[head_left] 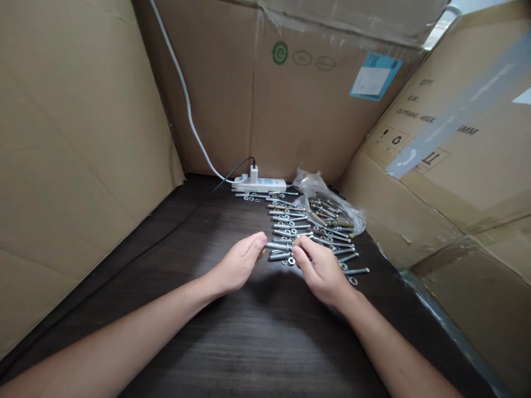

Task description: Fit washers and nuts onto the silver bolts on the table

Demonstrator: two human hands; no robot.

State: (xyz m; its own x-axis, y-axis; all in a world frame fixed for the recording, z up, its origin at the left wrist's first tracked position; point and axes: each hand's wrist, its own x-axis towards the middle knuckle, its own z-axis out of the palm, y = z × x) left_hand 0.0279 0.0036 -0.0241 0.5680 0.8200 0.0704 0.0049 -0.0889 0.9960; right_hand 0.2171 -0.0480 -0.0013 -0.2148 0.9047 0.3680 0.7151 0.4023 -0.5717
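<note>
Between my two hands a silver expansion bolt (279,246) is held roughly level above the table. My left hand (240,262) pinches its left end, thumb on top. The fingers of my right hand (320,266) are closed around the other end, where a nut or washer shows at the fingertips; the rest of that end is hidden. Just beyond and beneath the hands lie rows of metal sleeves (285,219), long bolts (355,271), washers (352,281) and nuts (291,261).
A clear plastic bag (309,179) with more bolts lies at the back right. Behind the rows is a white power strip (267,185) with a plugged-in charger and cables. Cardboard boxes (215,99) wall the dark wooden table (249,348) on three sides.
</note>
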